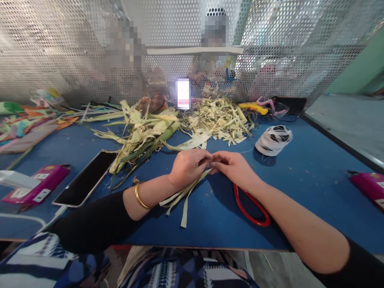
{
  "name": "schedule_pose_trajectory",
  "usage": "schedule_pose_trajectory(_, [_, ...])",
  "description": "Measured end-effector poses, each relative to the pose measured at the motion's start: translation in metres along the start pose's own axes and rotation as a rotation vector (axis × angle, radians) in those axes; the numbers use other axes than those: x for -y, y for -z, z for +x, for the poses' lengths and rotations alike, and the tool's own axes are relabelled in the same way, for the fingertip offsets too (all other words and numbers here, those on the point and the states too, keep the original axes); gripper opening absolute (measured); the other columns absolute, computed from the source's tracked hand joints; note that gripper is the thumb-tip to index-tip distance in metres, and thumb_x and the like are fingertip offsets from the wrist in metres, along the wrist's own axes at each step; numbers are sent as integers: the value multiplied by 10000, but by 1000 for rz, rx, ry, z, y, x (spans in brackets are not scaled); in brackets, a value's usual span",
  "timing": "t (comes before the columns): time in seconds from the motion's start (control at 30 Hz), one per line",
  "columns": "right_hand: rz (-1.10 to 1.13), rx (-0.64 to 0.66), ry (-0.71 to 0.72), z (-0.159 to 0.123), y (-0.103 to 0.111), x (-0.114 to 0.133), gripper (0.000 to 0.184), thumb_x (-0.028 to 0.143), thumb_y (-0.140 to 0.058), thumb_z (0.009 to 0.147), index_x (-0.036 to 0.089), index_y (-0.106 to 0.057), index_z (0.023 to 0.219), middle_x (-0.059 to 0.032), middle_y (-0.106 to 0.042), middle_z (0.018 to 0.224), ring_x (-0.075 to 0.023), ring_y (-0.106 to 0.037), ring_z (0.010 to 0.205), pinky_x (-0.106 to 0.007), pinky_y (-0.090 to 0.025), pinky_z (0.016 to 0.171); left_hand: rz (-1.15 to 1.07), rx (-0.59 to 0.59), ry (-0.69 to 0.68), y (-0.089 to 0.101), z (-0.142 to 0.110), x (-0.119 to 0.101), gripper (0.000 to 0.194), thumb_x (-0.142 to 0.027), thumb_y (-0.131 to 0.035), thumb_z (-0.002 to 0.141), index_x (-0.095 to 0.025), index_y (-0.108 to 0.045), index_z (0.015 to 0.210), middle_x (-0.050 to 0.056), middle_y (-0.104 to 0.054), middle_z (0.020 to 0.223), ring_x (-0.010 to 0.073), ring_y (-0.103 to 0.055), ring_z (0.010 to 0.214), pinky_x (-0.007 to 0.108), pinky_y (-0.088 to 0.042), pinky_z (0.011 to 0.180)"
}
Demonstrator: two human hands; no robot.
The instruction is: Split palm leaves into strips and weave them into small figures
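the left hand (190,166) and right hand (232,166) meet, fingers pinched closed at the gathered end of pale husk strips (185,212) above the blue table (222,228); the left magenta packet (54,180) has hidden contents.

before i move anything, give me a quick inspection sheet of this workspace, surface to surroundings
Surface: blue table, small scraps scattered on it
Job's things: pale leaf strips at the hands; red handle partly under the right forearm; wound white bundle farther right
Clutter: shredded heap, leaf pile, dark-screened device, purple pack at left
Hands: left hand pinching the strips' upper end; right hand with fingertips at the same spot, grip too small to tell
Cables: white cable beside the device's near corner
Surroundings: perforated screen behind, blurred figures beyond
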State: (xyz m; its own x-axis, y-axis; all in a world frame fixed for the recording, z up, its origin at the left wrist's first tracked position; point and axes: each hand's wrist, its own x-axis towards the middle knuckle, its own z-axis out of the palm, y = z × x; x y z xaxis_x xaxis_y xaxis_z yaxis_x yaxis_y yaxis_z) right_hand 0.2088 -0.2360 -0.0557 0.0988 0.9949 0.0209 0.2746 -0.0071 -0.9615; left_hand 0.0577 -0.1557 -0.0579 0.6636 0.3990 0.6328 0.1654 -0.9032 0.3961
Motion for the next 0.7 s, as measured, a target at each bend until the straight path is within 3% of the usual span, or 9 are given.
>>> schedule_pose_trajectory(0.17, [61, -35, -39, 0, 0, 3, 100, 188, -611, 744, 188, -682, 814, 1, -702, 747, -142, -673, 621, -276, -536, 663, 20, -21, -46, 0, -1, -1, 142, -132, -528, 800, -171, -658, 759, 22, -685, 715, 112, -599, 630, 210, -418, 606])
schedule_pose_trajectory(0.43, [131, -42, -103, -1, 2, 2, 158, 123, -523, 797, 170, -652, 875, -10, -692, 768, -127, -681, 618, -258, -534, 643, 107, 9, -67, -2, -2, 4, 144, -154, -513, 824, -176, -647, 778, 24, -687, 730, 115, -604, 641, 217, -421, 610])
schedule_pose_trajectory(0.7, [91, -66, -102, -1, 2, 3, 134, 120, -537, 792, 175, -641, 857, -11, -699, 751, -138, -687, 615, -267, -542, 638, 306, 62, -241, -1, -2, 10, 232, -220, -412, 916, -167, -619, 824, 38, -684, 759, 124, -626, 706, 223, -426, 628])
